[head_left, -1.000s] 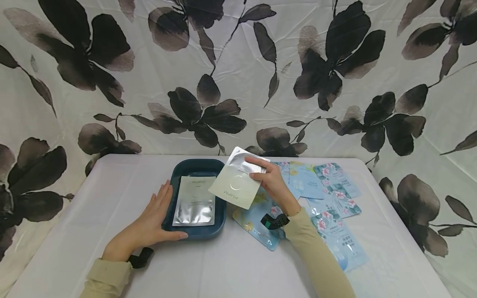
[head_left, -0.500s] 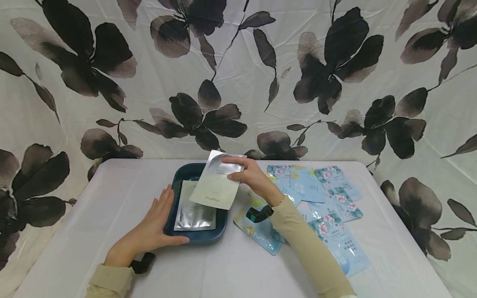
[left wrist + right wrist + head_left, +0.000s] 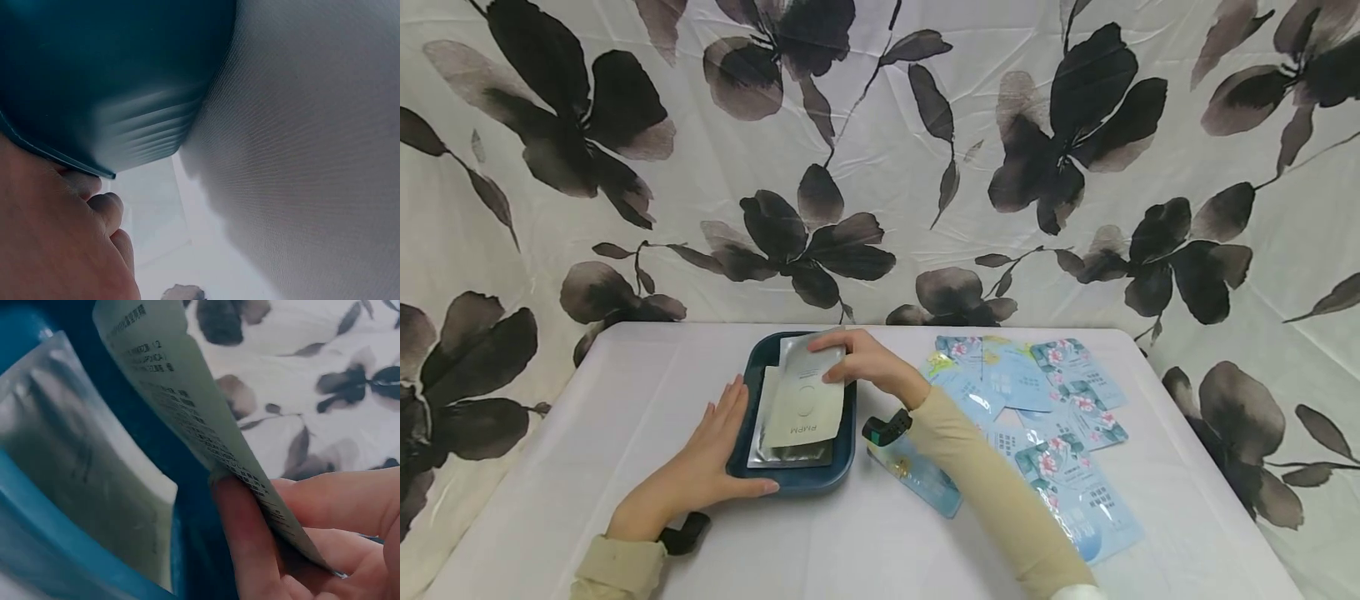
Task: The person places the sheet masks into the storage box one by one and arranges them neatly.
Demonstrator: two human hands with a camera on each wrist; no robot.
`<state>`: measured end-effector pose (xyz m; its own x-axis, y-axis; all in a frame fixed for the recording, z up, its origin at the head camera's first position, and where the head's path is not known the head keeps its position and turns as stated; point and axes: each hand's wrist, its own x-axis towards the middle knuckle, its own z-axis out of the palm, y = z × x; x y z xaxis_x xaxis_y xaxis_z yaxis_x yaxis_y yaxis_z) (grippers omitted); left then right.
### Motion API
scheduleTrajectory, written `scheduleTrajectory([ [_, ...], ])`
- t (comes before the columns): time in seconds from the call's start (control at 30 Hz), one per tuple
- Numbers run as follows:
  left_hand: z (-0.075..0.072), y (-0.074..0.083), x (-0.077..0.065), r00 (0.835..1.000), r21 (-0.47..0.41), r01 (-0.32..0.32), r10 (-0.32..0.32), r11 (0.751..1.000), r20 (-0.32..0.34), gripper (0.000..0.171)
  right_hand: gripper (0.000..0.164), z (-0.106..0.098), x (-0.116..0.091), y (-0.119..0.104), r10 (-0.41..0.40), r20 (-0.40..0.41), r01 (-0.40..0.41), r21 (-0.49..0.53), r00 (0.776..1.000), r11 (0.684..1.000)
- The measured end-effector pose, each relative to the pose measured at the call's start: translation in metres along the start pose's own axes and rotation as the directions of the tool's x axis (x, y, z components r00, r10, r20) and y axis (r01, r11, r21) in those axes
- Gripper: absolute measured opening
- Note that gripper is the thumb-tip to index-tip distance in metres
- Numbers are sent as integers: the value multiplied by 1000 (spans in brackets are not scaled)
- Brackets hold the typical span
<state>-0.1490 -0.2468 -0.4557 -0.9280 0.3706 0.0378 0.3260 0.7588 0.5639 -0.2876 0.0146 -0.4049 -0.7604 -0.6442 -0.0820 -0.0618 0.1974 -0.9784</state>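
Note:
My right hand (image 3: 874, 365) pinches a cream-and-silver face mask packet (image 3: 806, 404) by its silver far end, thumb on one face and fingers on the other. In the right wrist view, this held packet (image 3: 169, 394) stands tilted, with printed small text on it. The packet is over the dark blue tray (image 3: 808, 487). A matching packet (image 3: 790, 459) lies in the tray, partly hidden beneath the held one. My left hand (image 3: 696, 462) rests along the tray's left side with straight fingers, its thumb stretched along the near edge. The left wrist view shows the tray's outer wall (image 3: 125, 75) beside its fingers.
Several light blue floral packets (image 3: 1086, 500) lie spread and overlapping on the white table (image 3: 880, 542), right of the tray. A floral cloth (image 3: 865, 125) hangs behind the table's far edge.
My right hand has carried its packet leftward, from right of the tray to over the packet inside. The left hand has stayed at the tray's side.

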Motion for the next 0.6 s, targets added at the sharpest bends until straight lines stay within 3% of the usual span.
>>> scheduleTrajectory([
  [0.33, -1, 2, 0, 1000, -13, 6, -6, 1000, 12, 140, 50, 22, 9, 3, 109, 67, -100, -130, 992, 986],
  [0.6, 0, 3, 1, 1000, -15, 4, -4, 1000, 13, 139, 52, 29, 10, 3, 152, 36, -144, -176, 988, 974],
])
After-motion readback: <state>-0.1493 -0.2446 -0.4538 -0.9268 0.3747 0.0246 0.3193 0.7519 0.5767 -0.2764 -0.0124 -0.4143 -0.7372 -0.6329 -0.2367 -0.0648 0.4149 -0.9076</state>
